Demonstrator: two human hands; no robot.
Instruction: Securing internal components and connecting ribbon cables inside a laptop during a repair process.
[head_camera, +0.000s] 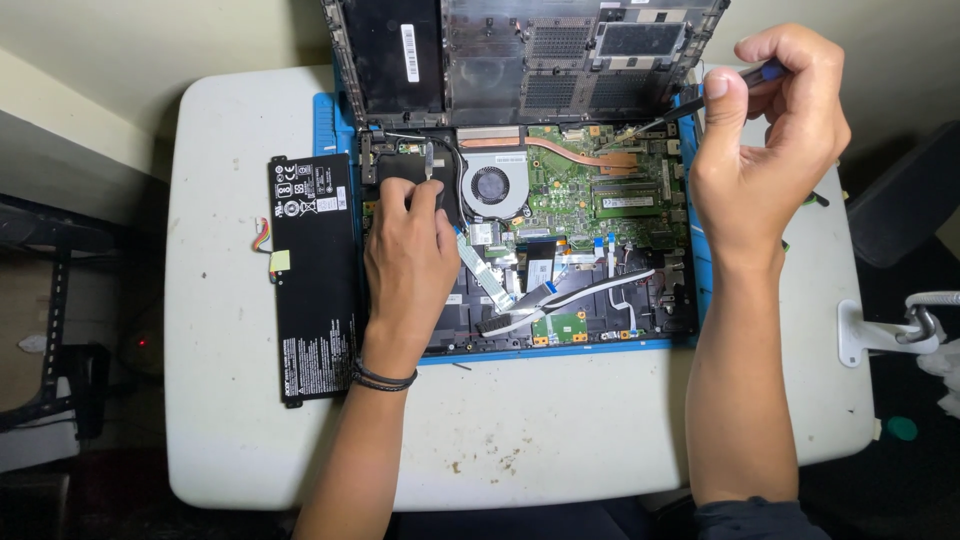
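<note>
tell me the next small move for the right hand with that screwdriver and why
Probably press the screwdriver tip squarely down before turning. The right hand holds it at a slant, its tip at the upper right of the green motherboard, near the copper heat pipe. The left hand already rests on the open laptop beside the fan, steadying it.

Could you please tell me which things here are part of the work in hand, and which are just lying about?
In use:
- opened laptop, left hand resting on it
- screwdriver in right hand, tip at the green board
- blue mat underneath

Lying about:
- removed black battery on the white table
- white clamp at the table's edge
</note>
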